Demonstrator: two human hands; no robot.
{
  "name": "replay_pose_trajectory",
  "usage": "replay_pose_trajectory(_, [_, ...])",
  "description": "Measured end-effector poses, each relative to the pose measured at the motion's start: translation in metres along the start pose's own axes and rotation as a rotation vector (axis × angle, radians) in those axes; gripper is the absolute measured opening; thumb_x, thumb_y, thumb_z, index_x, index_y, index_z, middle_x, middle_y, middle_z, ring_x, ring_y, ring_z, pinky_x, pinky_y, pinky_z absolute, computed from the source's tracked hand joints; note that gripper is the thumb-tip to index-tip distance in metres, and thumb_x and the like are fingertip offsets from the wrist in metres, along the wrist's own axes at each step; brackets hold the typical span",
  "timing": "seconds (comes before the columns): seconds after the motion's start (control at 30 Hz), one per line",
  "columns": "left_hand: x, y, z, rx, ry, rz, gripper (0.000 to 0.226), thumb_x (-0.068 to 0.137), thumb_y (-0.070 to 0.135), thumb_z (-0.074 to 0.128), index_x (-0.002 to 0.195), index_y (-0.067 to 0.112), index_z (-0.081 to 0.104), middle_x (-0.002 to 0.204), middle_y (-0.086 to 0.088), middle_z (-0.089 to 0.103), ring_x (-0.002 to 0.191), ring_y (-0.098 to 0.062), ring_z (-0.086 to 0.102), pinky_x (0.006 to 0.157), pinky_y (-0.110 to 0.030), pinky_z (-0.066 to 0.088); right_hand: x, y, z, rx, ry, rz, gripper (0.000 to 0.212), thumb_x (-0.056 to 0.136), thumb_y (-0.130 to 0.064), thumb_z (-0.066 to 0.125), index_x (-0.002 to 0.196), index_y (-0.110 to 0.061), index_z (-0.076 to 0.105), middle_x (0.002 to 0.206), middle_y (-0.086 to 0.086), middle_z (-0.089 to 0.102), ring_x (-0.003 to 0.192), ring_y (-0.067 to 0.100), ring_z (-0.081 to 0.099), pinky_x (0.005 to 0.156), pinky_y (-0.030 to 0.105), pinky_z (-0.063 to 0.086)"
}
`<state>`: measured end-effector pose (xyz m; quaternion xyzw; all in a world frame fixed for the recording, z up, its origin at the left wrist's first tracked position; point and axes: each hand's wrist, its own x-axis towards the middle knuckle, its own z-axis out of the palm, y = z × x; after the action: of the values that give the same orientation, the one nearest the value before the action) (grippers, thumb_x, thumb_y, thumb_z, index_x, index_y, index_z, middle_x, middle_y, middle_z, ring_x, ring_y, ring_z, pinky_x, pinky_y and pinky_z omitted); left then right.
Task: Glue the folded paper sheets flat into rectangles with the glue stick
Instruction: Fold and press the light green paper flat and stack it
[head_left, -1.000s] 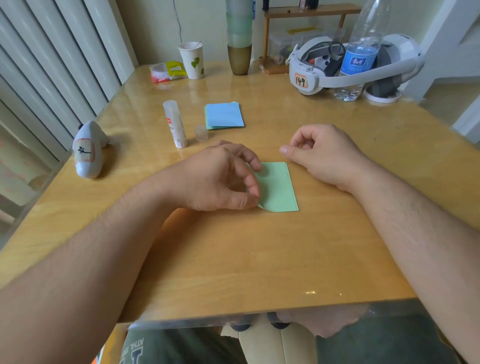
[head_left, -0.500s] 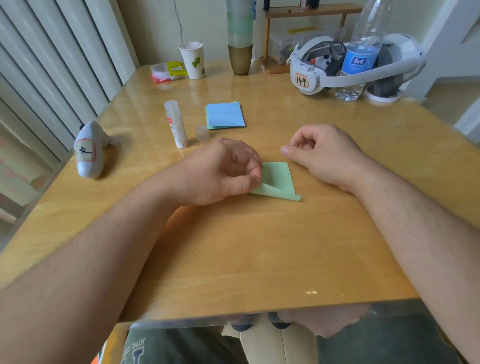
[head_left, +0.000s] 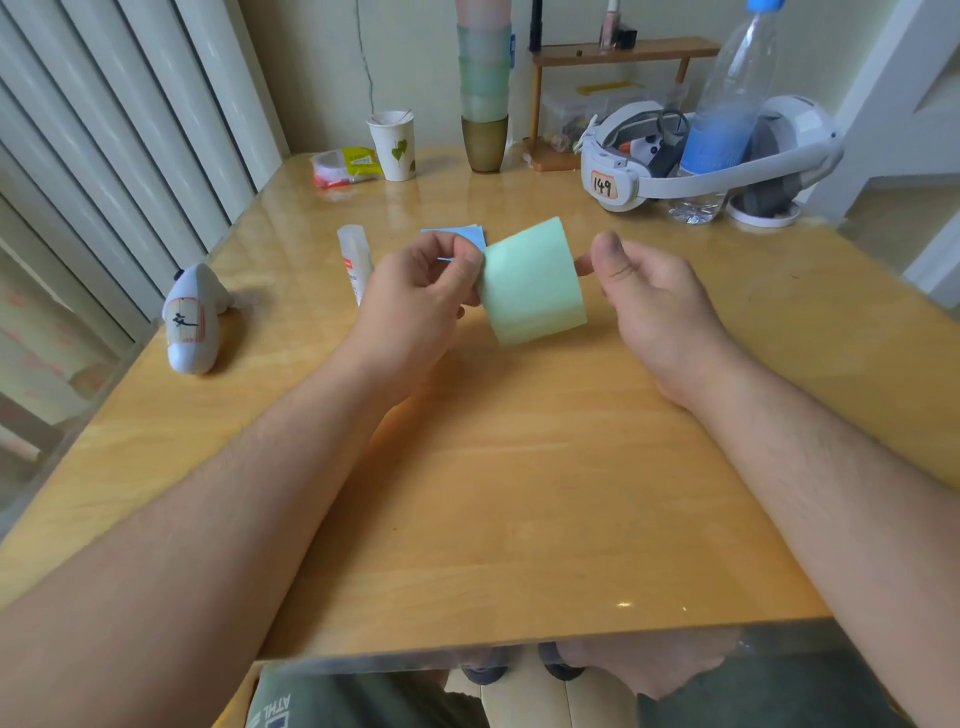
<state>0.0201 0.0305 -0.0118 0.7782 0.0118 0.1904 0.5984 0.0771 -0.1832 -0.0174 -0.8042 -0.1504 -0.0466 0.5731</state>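
The head view showed the green folded paper (head_left: 532, 283) held above the middle of the table (head_left: 519, 493), pinched at its left edge by the left hand (head_left: 415, 301). The right hand (head_left: 644, 291) was seen beside its right edge, loosely curled (contact could not be told). The flap would best be opened, glued along its edges with the glue stick (head_left: 356, 260) near the far left edge, then pressed flat.
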Motion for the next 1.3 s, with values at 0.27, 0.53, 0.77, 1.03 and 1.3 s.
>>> replay_pose_trajectory(0.27, [-0.013, 0.021, 0.008, -0.024, 0.171, 0.266, 0.013, 0.106, 0.014, 0.056, 0.095, 0.021, 0.056, 0.078, 0.012, 0.061, 0.065, -0.017, 0.07, 0.062, -0.036, 0.058, -0.004, -0.012, -0.002, 0.265, -0.106, 0.273, 0.076, 0.098, -0.076, 0.035, 0.07, -0.012, 0.065, 0.052, 0.005, 0.049, 0.047, 0.019, 0.042, 0.047, 0.026, 0.028])
replay_pose_trajectory(0.53, [-0.017, 0.003, 0.011, 0.58, -0.067, 0.675, 0.004, 0.091, 0.019, 0.079, 0.095, 0.02, 0.079, 0.085, 0.007, 0.063, 0.075, -0.004, 0.062, 0.07, -0.017, 0.048, -0.001, -0.018, -0.008, 0.729, -0.27, 0.358, 0.049, 0.094, -0.041, 0.062, 0.13, -0.009, 0.067, 0.112, 0.015, 0.076, 0.088, 0.025, 0.071, 0.059, 0.03, 0.056])
replay_pose_trajectory(0.77, [-0.02, 0.006, 0.009, 0.383, -0.125, 0.399, 0.014, 0.091, 0.025, 0.079, 0.087, 0.019, 0.067, 0.077, 0.013, 0.065, 0.073, -0.003, 0.064, 0.068, -0.017, 0.047, 0.001, -0.013, -0.005, 0.618, -0.085, 0.319, 0.006, 0.099, -0.013, 0.066, 0.101, -0.014, 0.072, 0.099, 0.01, 0.079, 0.086, 0.026, 0.075, 0.062, 0.032, 0.059])
replay_pose_trajectory(1.03, [-0.011, 0.01, 0.014, -0.311, -0.106, -0.143, 0.037, 0.092, 0.033, 0.074, 0.118, 0.008, 0.067, 0.105, -0.017, 0.075, 0.102, -0.036, 0.073, 0.099, -0.059, 0.056, -0.013, -0.013, 0.007, 0.457, -0.301, 0.222, 0.008, 0.097, -0.006, 0.067, 0.102, -0.003, 0.072, 0.101, 0.018, 0.077, 0.092, 0.028, 0.075, 0.082, 0.043, 0.063])
replay_pose_trajectory(1.3, [-0.011, 0.011, 0.015, -0.39, -0.058, -0.166, 0.01, 0.098, 0.015, 0.07, 0.095, 0.006, 0.074, 0.095, -0.012, 0.077, 0.088, -0.025, 0.072, 0.087, -0.044, 0.058, -0.015, -0.012, 0.011, 0.403, -0.371, 0.09, 0.018, 0.091, -0.006, 0.075, 0.109, -0.006, 0.075, 0.107, 0.016, 0.079, 0.098, 0.029, 0.075, 0.091, 0.043, 0.06])
